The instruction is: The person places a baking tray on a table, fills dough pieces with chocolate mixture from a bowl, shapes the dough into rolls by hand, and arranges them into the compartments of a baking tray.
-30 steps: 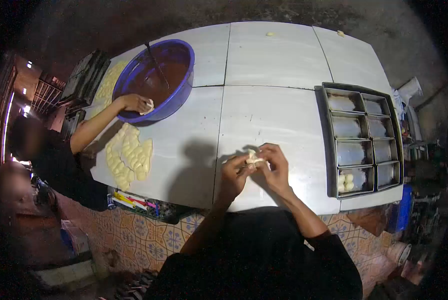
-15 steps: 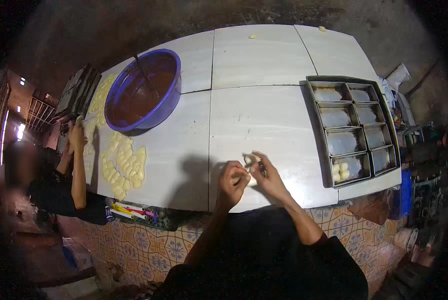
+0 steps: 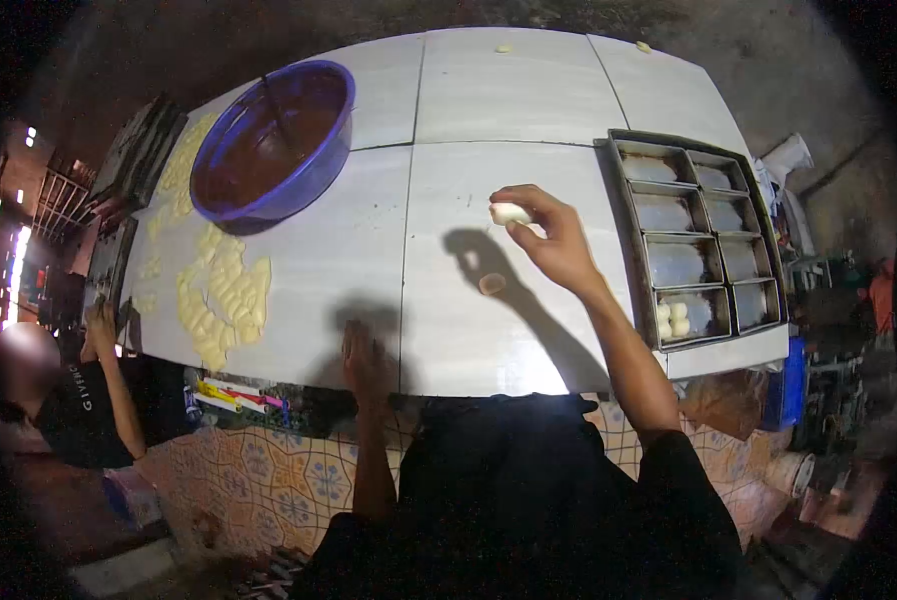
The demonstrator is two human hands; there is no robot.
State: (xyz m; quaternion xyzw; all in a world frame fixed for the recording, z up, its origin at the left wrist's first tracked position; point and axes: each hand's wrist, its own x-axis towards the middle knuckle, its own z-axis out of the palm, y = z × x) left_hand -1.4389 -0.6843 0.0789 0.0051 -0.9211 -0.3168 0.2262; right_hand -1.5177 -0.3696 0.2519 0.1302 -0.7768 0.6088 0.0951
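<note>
My right hand (image 3: 559, 240) is raised over the white tiled table (image 3: 529, 350), thumb and fingers pinching a small pale piece of dough (image 3: 510, 213). Low at the table's front edge is my left hand (image 3: 365, 362), dark and blurred, with its fingers hard to make out. A small round brownish spot (image 3: 492, 284) shows below the right hand; I cannot tell what it is. To the right stands a metal baking pan (image 3: 653, 295) divided into several compartments. Its near-left compartment contains several dough balls (image 3: 673, 320). Cut dough pieces (image 3: 231, 295) lie at the left.
A purple basin (image 3: 345, 125) of brown filling (image 3: 259, 160), with a dark stick in it, stands at the back left. Another person's hand (image 3: 99, 325) is at the left edge. Markers (image 3: 224, 393) lie below the table edge. Dark stacked pans (image 3: 134, 160) stand far left.
My hands have come apart. The right has lifted up and forward with the dough, while the left has moved left and back to the table edge. The other person's hand has lowered.
</note>
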